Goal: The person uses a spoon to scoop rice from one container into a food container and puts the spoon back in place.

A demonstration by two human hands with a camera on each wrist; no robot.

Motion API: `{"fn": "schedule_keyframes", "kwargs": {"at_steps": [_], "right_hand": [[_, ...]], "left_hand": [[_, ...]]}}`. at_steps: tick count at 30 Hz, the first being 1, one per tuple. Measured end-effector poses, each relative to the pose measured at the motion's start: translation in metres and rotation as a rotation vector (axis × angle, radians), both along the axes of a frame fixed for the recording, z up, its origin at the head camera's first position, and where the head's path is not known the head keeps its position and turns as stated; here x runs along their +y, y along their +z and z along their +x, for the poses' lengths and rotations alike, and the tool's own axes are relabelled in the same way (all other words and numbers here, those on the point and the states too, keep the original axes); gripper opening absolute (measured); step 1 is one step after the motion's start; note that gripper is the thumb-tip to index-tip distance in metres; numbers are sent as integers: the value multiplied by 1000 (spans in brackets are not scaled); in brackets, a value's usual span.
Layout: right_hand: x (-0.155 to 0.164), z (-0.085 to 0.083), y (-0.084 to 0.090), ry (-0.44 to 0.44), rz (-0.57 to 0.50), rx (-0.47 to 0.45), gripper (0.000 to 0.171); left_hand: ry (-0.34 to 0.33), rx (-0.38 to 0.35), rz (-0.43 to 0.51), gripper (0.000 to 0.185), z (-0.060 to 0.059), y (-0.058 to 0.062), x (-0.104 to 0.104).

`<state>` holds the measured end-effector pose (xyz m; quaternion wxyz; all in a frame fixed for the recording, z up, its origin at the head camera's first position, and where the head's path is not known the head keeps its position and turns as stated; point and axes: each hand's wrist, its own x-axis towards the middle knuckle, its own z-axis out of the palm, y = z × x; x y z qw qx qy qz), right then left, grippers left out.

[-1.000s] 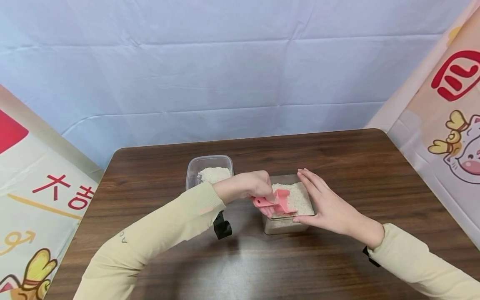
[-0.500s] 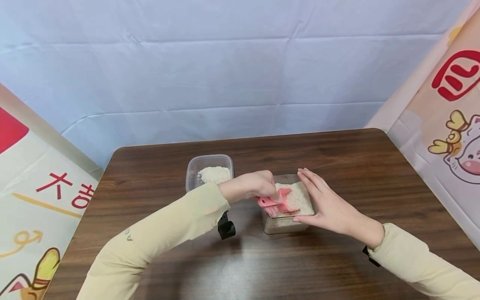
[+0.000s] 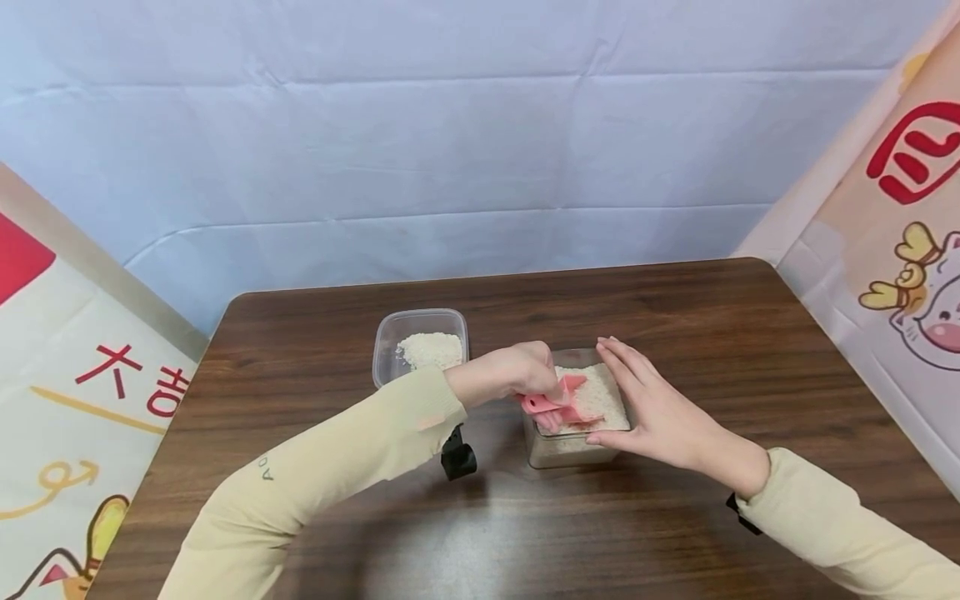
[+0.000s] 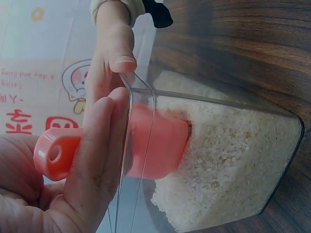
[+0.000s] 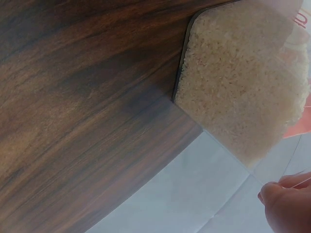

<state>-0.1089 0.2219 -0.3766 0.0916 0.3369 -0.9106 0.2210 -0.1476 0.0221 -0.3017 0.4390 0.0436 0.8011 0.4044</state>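
Observation:
My left hand [image 3: 534, 377] grips the handle of a pink scoop [image 3: 576, 411], seen closer in the left wrist view as a smooth scoop [image 4: 158, 143] with a hanging hole. The scoop's front end is sunk in rice [image 4: 218, 150], which fills much of a clear rectangular box [image 3: 564, 455]. Across the box's right side spreads my right hand [image 3: 660, 417], thumb at the front rim and straight fingers towards the back. In the right wrist view, a few fingertips [image 5: 279, 196] show at the box's rim, and rice [image 5: 238, 73] shows through its wall.
A smaller clear plastic container [image 3: 384, 360] stands at the back left, with a heap of rice [image 3: 430, 348] inside, partly hidden by my left forearm. Both stand on a dark wooden table [image 3: 675, 542]. A pale cloth [image 3: 450, 150] hangs behind, with printed sheets on both sides.
My left hand has shifted slightly right with the scoop, whose front end sits deeper in the rice. My right hand stays at the box.

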Motion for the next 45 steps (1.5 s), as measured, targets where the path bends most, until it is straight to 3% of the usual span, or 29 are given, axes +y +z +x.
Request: {"fn": "schedule_keyframes", "kwargs": {"at_steps": [8, 15, 27, 45], "right_hand": [[0, 0, -1, 13, -11, 13, 103], [1, 0, 0, 10, -5, 6, 104], [0, 1, 1, 0, 2, -4, 103], [0, 1, 2, 12, -15, 9, 103]], "left_hand": [[-3, 22, -13, 23, 2, -1, 1], [-25, 111, -77, 27, 2, -1, 1], [-26, 59, -51, 20, 2, -1, 2], [4, 102, -76, 24, 4, -3, 12]]}}
